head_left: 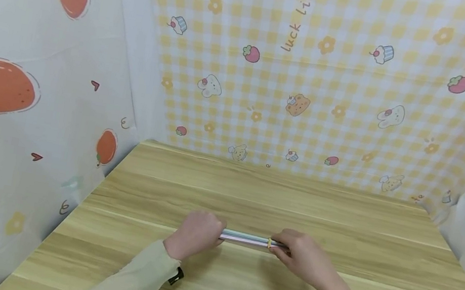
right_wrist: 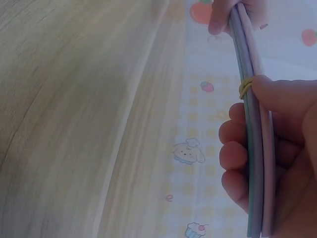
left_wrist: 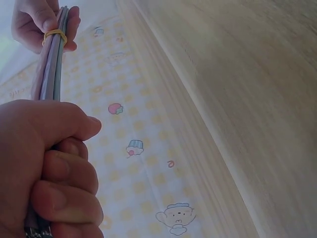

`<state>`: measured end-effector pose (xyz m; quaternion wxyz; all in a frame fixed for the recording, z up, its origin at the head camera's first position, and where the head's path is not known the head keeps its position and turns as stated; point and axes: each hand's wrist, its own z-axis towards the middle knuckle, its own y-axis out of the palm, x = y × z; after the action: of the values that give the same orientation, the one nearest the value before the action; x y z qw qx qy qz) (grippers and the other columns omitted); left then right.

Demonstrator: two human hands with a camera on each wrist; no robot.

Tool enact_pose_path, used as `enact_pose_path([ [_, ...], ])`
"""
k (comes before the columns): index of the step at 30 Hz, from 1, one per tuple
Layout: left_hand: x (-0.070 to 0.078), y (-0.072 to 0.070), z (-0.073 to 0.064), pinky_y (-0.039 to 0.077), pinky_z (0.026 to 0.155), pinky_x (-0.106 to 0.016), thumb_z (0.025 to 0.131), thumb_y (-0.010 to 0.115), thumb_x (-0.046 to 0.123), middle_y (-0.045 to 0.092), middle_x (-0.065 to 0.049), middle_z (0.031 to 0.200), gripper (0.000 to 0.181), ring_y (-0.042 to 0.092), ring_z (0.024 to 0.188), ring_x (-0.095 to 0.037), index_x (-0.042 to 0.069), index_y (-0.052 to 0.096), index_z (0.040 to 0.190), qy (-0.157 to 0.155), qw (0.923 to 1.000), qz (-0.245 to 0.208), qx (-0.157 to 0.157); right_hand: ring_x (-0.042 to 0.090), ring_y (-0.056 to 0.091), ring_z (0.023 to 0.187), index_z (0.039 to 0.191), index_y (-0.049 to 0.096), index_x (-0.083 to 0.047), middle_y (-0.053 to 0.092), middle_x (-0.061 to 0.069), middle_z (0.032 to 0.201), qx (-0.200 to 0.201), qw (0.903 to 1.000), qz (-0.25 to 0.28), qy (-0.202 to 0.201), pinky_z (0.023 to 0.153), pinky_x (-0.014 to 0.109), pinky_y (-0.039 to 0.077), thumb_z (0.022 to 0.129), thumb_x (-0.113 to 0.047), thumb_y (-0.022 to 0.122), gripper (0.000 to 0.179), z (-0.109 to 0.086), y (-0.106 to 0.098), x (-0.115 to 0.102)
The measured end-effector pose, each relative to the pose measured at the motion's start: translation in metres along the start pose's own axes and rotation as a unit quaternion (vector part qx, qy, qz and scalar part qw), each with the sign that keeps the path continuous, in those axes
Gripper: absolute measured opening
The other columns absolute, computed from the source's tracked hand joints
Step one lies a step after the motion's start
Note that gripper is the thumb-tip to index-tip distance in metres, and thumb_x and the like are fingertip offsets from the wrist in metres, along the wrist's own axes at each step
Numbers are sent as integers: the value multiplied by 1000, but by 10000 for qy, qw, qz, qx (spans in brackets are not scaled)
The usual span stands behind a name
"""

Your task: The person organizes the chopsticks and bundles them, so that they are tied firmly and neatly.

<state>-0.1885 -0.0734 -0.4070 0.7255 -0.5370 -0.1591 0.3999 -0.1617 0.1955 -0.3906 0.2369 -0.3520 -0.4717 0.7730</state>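
Yellow-checked cartoon cloth [head_left: 340,81] is backing a light wood-grain bench [head_left: 381,252], and both hands are holding a bundle of thin pastel plastic straws [head_left: 244,238] level just above it. Left hand [head_left: 195,234] is fisting one end; right hand [head_left: 307,260] is pinching the other end at the yellow rubber band [head_left: 269,243]. Best handling, judging here: keeping the straws aligned and rolling the band without letting it snap.

bundle of straws [head_left: 246,238] above table [head_left: 377,272] | left hand [head_left: 194,235] left end | right hand [head_left: 309,263] right end
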Motion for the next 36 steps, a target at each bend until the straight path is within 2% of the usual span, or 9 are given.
enact_pose_path([
  [4,0,-1,0,18,37,-14,76,75,24,40,9,47,28,20,45,-1,16,55,60,-5,10000,35,-23,-8,42,61,102,70,-7,58,-10,78,123,9996,-85,-226,53,13,42,86,-16,70,19,2,4,0],
  [8,0,-3,0,19,37,-14,77,75,25,42,9,48,26,21,44,-1,15,57,61,-24,9999,46,-90,-7,39,59,106,70,-5,55,-11,76,182,9993,-135,-287,51,13,39,86,-16,70,22,3,6,-1],
  [14,0,-5,1,20,37,-13,78,74,24,43,8,49,24,23,44,-1,15,59,63,-38,9999,-53,-81,-8,39,57,109,71,-8,57,-12,74,320,9993,-72,-169,49,13,38,84,-19,72,28,3,7,-4],
  [18,1,-4,2,20,36,-14,77,74,25,41,9,48,25,23,43,-1,16,57,62,-25,10000,25,35,-9,37,54,112,71,-15,55,-13,69,555,9975,-360,-232,47,11,35,81,-24,74,33,4,9,-5],
  [21,2,-2,2,20,36,-15,76,75,26,41,9,48,27,22,44,-1,17,55,60,-8,9998,149,136,-9,33,52,115,70,-20,52,-14,64,819,9914,-897,-493,46,9,33,79,-31,76,38,6,13,-5],
  [25,4,-1,3,21,35,-15,74,76,26,42,9,47,28,23,43,-1,18,54,59,18,9995,245,219,-8,27,51,117,69,-23,46,-15,58,1181,9763,-1584,-884,45,8,27,75,-39,76,45,7,18,-3],
  [28,5,-2,2,21,35,-14,75,76,26,44,9,48,26,23,42,-1,17,56,60,39,9995,230,228,-7,25,50,118,69,-23,45,-14,56,1294,9712,-1733,-1000,44,9,25,75,-41,76,47,7,20,-3],
  [31,5,-4,2,21,35,-13,77,75,26,46,8,48,25,24,42,-1,16,58,62,33,9997,153,173,-7,30,51,119,68,-20,51,-13,59,1262,9725,-1694,-983,45,10,29,75,-40,76,49,7,20,-2],
  [36,3,-5,1,22,36,-13,78,74,25,45,8,49,25,24,43,-1,15,58,62,31,9999,50,135,-6,39,54,117,68,-13,57,-10,68,950,9823,-1421,-766,48,12,36,76,-34,78,47,6,16,-1],
])
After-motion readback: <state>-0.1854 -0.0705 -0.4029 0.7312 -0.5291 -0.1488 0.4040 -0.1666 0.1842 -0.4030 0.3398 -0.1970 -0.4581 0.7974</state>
